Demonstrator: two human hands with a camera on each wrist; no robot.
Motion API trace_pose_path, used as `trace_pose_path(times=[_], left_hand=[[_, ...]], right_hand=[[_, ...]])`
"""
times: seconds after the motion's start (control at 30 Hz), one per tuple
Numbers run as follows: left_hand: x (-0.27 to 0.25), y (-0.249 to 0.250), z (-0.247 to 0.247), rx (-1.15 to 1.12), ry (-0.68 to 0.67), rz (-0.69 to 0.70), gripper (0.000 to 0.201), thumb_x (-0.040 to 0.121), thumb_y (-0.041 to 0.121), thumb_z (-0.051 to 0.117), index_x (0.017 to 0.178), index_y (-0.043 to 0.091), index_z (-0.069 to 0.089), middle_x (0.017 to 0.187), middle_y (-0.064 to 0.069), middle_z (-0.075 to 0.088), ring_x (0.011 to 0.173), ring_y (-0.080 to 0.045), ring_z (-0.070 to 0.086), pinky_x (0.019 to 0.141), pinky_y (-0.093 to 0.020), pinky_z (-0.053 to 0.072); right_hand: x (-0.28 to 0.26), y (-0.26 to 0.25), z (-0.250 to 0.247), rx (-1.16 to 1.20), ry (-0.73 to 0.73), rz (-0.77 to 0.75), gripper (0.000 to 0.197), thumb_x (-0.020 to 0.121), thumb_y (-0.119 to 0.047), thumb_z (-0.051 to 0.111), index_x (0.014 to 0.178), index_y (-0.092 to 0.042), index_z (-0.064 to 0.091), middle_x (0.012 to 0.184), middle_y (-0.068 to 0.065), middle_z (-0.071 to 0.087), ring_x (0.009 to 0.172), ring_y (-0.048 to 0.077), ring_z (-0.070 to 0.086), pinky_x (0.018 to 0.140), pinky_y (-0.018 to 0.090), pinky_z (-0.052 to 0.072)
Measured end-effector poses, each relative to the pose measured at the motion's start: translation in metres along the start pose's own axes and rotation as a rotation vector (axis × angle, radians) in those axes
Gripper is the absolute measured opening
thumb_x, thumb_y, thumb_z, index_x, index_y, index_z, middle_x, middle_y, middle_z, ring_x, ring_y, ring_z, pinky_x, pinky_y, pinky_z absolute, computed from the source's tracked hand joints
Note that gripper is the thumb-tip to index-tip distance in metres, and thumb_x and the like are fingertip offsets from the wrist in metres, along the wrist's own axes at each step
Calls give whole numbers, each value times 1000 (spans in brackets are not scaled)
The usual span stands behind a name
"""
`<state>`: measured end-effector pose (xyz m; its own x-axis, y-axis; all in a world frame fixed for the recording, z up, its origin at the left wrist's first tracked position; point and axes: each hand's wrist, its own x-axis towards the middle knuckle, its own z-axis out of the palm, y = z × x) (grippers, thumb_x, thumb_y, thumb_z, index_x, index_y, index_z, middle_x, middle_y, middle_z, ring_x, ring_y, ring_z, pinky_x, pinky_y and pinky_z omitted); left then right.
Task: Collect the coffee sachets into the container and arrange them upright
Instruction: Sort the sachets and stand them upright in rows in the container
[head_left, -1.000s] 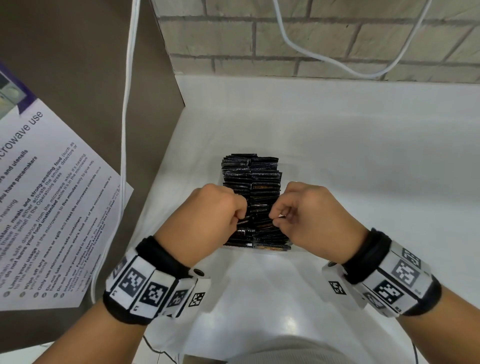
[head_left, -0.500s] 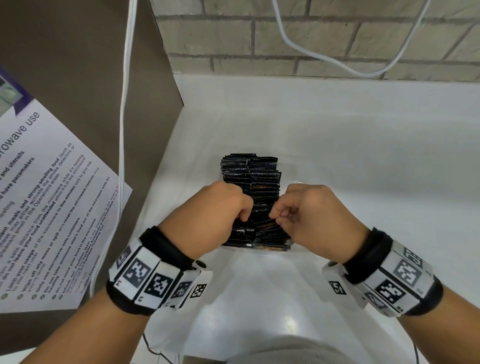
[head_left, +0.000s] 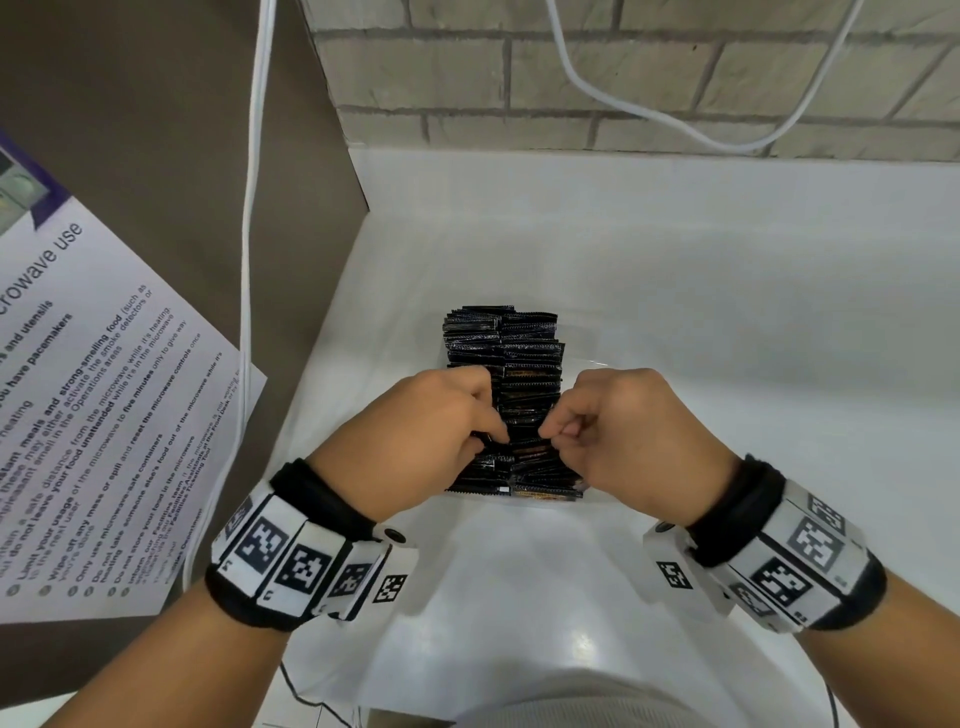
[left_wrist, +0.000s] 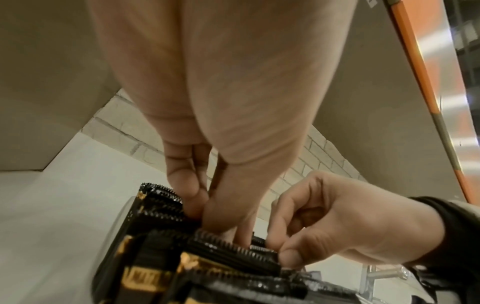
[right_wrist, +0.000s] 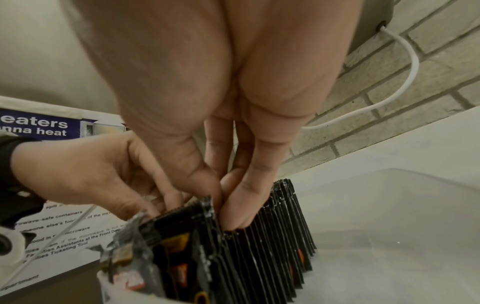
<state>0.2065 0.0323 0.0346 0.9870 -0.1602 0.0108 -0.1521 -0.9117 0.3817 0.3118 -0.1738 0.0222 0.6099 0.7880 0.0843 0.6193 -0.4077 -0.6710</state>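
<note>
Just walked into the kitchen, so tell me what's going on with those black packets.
A person is tidying a packed row of black coffee sachets standing upright in a clear plastic container on a white counter. The left hand and right hand both have their fingertips among the sachet tops near the front, straightening them.

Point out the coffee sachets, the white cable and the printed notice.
coffee sachets (head_left: 524, 343): head view, top edges of the far rows.
white cable (head_left: 253, 208): head view, hanging stretch.
printed notice (head_left: 104, 415): head view, middle of the text.
</note>
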Motion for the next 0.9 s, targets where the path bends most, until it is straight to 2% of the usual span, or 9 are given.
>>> trace_pose_path(times=[0.1, 0.2, 0.3, 0.37, 0.4, 0.5, 0.6, 0.73, 0.9], left_hand=[[-4, 2, -4, -103, 48, -35, 33, 91, 6, 70, 115, 26, 77, 104, 16, 57, 78, 6, 51, 75, -5, 37], [-14, 2, -12, -113, 116, -60, 48, 92, 15, 68, 138, 24, 59, 131, 12, 51, 117, -1, 49, 101, -21, 44], [-26, 9, -7, -59, 17, -93, 93, 87, 42, 71, 163, 22, 20, 165, 11, 16, 153, -11, 14, 125, -36, 25], [-29, 16, 5, 12, -58, -144, 120, 82, 61, 72, 165, 21, -7, 169, 13, -19, 157, -12, -16, 128, -37, 9], [-29, 19, 13, 48, -78, -182, 129, 80, 65, 73, 163, 22, -17, 166, 15, -32, 154, -11, -28, 127, -36, 3], [-25, 19, 34, 94, -45, -255, 141, 77, 65, 77, 159, 18, -27, 161, 10, -43, 150, -16, -37, 128, -43, 4], [-23, 15, 43, 96, -19, -270, 139, 79, 63, 77, 160, 12, -23, 164, 3, -39, 153, -21, -34, 129, -47, 10], [-23, 14, 49, 91, 7, -248, 134, 80, 60, 77, 162, 8, -16, 168, -1, -32, 155, -22, -28, 128, -37, 5], [-22, 14, 42, 115, 14, -255, 140, 76, 68, 76, 161, 11, -19, 167, 2, -33, 155, -20, -29, 128, -38, 9]], right_hand=[[-1, -2, -3, 26, 19, 14, 21, 78, -1, 79, 86, -20, 79, 73, -17, 61, 70, 7, 63, 67, 11, 50], [-11, -4, -17, 83, 86, 48, 26, 83, -3, 72, 99, -23, 75, 80, -10, 66, 73, 10, 64, 69, 22, 53], [-31, -3, -29, -88, -87, 151, 51, 84, -30, 70, 134, -26, 57, 108, -15, 61, 99, 5, 58, 89, 25, 51], [-44, -5, -26, -368, -327, 203, 78, 86, -61, 54, 152, -22, 36, 127, -10, 51, 120, 10, 45, 105, 25, 40], [-48, -7, -19, -475, -404, 209, 84, 86, -70, 42, 152, -19, 33, 130, -6, 50, 123, 15, 41, 108, 27, 37], [-57, -12, 7, -629, -453, 238, 79, 86, -75, 22, 127, -17, 56, 114, 0, 57, 113, 24, 46, 103, 37, 40], [-59, -10, 29, -663, -293, 159, 59, 92, -61, 33, 91, -13, 67, 87, 4, 59, 90, 28, 53, 86, 43, 47], [-52, -7, 39, -702, -217, 60, 44, 93, -45, 38, 88, -13, 68, 89, 3, 58, 87, 27, 53, 78, 44, 46], [-52, -8, 30, -728, -263, 160, 58, 86, -64, 36, 84, -15, 67, 81, 2, 56, 82, 26, 51, 74, 42, 47]])
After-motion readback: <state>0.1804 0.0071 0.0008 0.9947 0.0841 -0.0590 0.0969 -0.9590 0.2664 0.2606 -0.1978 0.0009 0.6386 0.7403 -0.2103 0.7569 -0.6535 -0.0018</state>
